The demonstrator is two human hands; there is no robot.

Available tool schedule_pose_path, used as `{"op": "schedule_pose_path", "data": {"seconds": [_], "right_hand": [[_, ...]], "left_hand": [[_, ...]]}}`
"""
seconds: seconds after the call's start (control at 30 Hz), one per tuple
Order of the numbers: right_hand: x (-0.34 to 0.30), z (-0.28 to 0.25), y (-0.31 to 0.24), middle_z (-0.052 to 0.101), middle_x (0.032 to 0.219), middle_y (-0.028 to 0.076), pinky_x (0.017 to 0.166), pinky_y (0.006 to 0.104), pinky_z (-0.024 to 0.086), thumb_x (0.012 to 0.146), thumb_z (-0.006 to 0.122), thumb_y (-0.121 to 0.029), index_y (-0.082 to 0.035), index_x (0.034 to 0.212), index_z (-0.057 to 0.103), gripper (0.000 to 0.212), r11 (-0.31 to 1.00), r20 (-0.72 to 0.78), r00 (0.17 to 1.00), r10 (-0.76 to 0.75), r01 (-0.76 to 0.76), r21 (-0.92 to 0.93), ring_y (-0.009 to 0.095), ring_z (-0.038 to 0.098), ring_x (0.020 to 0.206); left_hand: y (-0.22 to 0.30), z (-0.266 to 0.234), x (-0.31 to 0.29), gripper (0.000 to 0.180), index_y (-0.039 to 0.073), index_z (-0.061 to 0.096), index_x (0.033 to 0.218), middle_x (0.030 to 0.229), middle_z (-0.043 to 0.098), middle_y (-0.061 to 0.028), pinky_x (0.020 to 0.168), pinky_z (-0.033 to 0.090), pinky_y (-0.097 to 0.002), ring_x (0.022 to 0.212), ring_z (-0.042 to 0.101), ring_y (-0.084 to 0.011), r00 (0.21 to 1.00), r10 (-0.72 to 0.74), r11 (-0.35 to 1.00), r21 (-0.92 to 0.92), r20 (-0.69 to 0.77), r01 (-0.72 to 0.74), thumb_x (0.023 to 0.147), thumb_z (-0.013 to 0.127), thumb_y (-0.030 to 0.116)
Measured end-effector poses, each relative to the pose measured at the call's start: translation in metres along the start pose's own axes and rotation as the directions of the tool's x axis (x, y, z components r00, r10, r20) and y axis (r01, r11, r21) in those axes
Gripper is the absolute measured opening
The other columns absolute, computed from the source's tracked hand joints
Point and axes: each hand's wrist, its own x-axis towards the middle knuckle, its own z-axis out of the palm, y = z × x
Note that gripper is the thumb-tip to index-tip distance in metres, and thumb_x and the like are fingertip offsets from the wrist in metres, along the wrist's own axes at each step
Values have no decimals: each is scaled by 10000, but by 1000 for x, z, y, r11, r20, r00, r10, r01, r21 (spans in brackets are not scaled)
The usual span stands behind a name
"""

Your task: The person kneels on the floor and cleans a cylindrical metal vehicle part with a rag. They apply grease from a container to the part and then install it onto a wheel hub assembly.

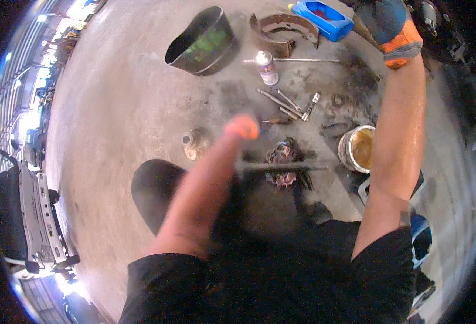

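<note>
My left hand (243, 127), in an orange-cuffed glove, is smeared by motion over the floor in front of my knees. A screwdriver-like tool (276, 121) lies just to its right, and I cannot tell whether they touch. My right hand (387, 27), in a dark-palmed glove with an orange cuff, reaches far to the upper right beside a blue plastic container (327, 20). Its fingers are hidden against dark things at the picture's edge. Nearer my body, a bunched dirty rag (282, 162) sits on the floor, with a blurred bar-like shape (313, 165) across it.
Ahead stand a cut-down black bucket (208, 46), curved rusty brake shoes (286, 32), a white bottle (267, 68) and a thin rod (308, 60). Ratchets and sockets (303, 108) lie mid-floor. A tub of brown grease (361, 148) is right; a translucent bottle (194, 146) is left.
</note>
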Motion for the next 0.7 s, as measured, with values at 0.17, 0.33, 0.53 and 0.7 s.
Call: {"op": "schedule_pose_path", "data": {"seconds": [0.17,0.33,0.53,0.7], "right_hand": [[-15,-12,-23,522,730,-13,563,252,414,927,625,-104,-70,944,609,41,998,117,991,57,-57,0,91,478,608],[-24,-29,-15,570,755,12,594,288,451,930,641,-212,-60,969,623,157,975,126,987,95,-118,190,135,533,650],[-36,-62,-7,666,929,84,789,431,518,849,626,-481,-33,1107,635,518,995,141,990,5,-19,100,274,632,828],[-9,-85,21,718,1057,90,883,331,549,873,663,-117,-25,1136,644,280,986,61,989,-132,125,111,220,684,972]], "left_hand": [[139,94,-14,376,138,693,1176,1220,672,-141,928,511,-455,1130,633,-350,997,-49,955,-290,63,65,898,582,366],[143,109,-12,200,147,729,983,956,730,-115,724,564,-427,854,711,-295,923,109,956,-214,-369,-199,850,616,245],[184,81,4,286,148,743,1009,951,725,-137,764,556,-452,854,700,-318,928,195,958,-139,-316,-249,858,603,347],[166,56,36,276,111,736,931,929,722,-161,769,550,-472,837,695,-338,969,213,976,-6,-125,-216,834,597,329]]}}
